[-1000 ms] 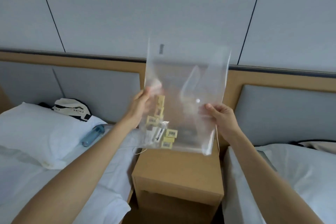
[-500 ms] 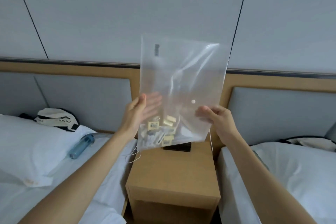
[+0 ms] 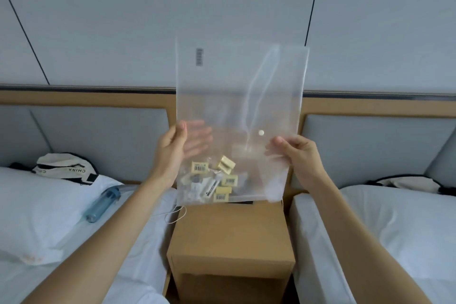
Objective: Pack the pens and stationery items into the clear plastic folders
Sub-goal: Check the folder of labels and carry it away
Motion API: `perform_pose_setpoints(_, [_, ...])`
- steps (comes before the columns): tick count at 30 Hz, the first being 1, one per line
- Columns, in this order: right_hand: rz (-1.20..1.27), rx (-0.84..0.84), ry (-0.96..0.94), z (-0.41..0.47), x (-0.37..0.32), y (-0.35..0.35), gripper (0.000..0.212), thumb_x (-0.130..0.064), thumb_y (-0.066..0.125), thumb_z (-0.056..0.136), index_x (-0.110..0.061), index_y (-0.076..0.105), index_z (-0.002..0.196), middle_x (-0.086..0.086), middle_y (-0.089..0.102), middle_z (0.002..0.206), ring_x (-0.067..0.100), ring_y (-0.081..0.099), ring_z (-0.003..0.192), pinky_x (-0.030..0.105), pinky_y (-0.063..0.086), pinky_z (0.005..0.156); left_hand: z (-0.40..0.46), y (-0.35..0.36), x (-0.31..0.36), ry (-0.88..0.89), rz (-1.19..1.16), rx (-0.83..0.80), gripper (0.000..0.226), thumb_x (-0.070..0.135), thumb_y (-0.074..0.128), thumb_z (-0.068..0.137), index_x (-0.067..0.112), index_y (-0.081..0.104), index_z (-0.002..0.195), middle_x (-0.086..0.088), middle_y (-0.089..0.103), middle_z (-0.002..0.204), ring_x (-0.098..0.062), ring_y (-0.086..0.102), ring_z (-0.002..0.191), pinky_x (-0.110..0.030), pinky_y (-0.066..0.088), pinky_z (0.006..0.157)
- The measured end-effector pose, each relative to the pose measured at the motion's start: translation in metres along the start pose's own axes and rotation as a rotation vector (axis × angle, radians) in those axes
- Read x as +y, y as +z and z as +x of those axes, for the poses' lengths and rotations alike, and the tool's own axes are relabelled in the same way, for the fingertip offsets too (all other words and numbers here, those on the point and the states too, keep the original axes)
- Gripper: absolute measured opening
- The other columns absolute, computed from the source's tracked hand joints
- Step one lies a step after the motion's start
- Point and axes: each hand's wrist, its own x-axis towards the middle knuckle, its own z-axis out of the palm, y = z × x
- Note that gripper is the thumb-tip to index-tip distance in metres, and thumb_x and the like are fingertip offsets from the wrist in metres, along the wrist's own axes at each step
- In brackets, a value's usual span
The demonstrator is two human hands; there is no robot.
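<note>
I hold a clear plastic folder (image 3: 237, 96) upright in the air above the wooden nightstand (image 3: 229, 234). Its white snap button (image 3: 261, 133) faces me. Several small yellow barcoded stationery boxes (image 3: 223, 175) and white packets (image 3: 197, 185) lie heaped in the folder's lower left corner. My left hand (image 3: 170, 153) holds the folder's left edge, thumb in front and straight fingers behind the plastic. My right hand (image 3: 296, 155) pinches the right edge near the button.
A bed with a white pillow (image 3: 37, 207), a blue water bottle (image 3: 103, 202) and a cream cap (image 3: 64, 166) lies to the left. Another white bed (image 3: 385, 234) lies to the right. A black item (image 3: 238, 202) and a white cord (image 3: 172, 215) sit on the nightstand.
The folder has been raised and straightened upright. The small items have slid down into its lower left corner. Both hands keep their grip on the edges.
</note>
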Motion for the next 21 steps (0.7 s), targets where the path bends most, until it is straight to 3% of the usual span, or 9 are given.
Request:
perform_pose_setpoints(3, [-0.045, 0.046, 0.018, -0.003, 0.012, 0.003, 0.015, -0.023, 0.068, 0.081, -0.009, 0.070, 0.074, 0.001, 0.071, 0.065, 0.011, 0.068, 0.060, 0.028, 0.053, 0.059, 0.007, 0.004, 0.000, 0.009, 0.050, 0.002, 0.033, 0.027, 0.033, 0.101, 0.012, 0.062, 0.102, -0.009, 0.073, 0.096, -0.024, 0.072, 0.086, -0.035, 0.058, 0.076])
perform_pose_setpoints(7, [-0.035, 0.001, 0.093, -0.010, 0.029, 0.007, 0.046, -0.055, 0.081, 0.057, -0.015, 0.076, 0.078, 0.014, 0.074, 0.084, 0.028, 0.071, 0.076, 0.033, 0.058, 0.070, 0.005, 0.001, -0.012, -0.068, 0.116, -0.002, 0.036, 0.031, 0.033, 0.100, 0.011, 0.063, 0.102, -0.012, 0.073, 0.097, -0.027, 0.071, 0.088, -0.033, 0.059, 0.076])
perform_pose_setpoints(9, [-0.052, 0.009, 0.079, -0.011, 0.025, 0.004, 0.041, -0.050, 0.081, 0.062, -0.013, 0.076, 0.079, 0.013, 0.074, 0.083, 0.026, 0.071, 0.077, 0.035, 0.058, 0.074, 0.001, -0.002, -0.012, -0.065, 0.112, 0.002, 0.036, 0.029, 0.033, 0.101, 0.008, 0.063, 0.102, -0.012, 0.073, 0.093, -0.026, 0.072, 0.086, -0.030, 0.058, 0.071])
perform_pose_setpoints(12, [-0.080, -0.060, 0.093, -0.011, 0.019, 0.002, 0.020, -0.028, 0.073, 0.072, -0.010, 0.073, 0.082, 0.008, 0.074, 0.082, 0.018, 0.070, 0.078, 0.029, 0.054, 0.074, 0.002, -0.003, -0.005, -0.039, 0.099, -0.002, 0.037, 0.033, 0.036, 0.097, 0.008, 0.063, 0.102, -0.009, 0.074, 0.090, -0.026, 0.072, 0.085, -0.031, 0.058, 0.070])
perform_pose_setpoints(16, [-0.036, -0.151, 0.082, -0.016, 0.009, -0.002, 0.026, -0.035, 0.080, 0.062, -0.018, 0.078, 0.081, 0.008, 0.075, 0.086, 0.016, 0.071, 0.081, 0.022, 0.055, 0.071, -0.010, 0.002, 0.012, 0.059, 0.041, -0.028, 0.040, 0.040, 0.038, 0.089, 0.009, 0.062, 0.100, -0.007, 0.074, 0.090, -0.026, 0.072, 0.087, -0.032, 0.058, 0.072])
perform_pose_setpoints(19, [0.027, -0.056, 0.044, -0.015, 0.003, -0.003, 0.019, -0.031, 0.077, 0.061, -0.017, 0.078, 0.075, 0.007, 0.074, 0.081, 0.017, 0.070, 0.076, 0.025, 0.056, 0.069, -0.007, 0.005, 0.034, 0.131, 0.038, -0.032, 0.039, 0.039, 0.037, 0.091, 0.010, 0.062, 0.099, -0.006, 0.075, 0.090, -0.025, 0.072, 0.086, -0.031, 0.058, 0.072])
perform_pose_setpoints(21, [-0.059, -0.047, 0.059, -0.014, 0.005, 0.002, 0.015, -0.030, 0.077, 0.063, -0.017, 0.076, 0.071, 0.002, 0.073, 0.073, 0.012, 0.067, 0.067, 0.024, 0.053, 0.063, 0.003, 0.004, 0.032, 0.091, 0.075, -0.024, 0.036, 0.035, 0.036, 0.097, 0.010, 0.062, 0.099, -0.004, 0.075, 0.087, -0.024, 0.072, 0.083, -0.032, 0.058, 0.070])
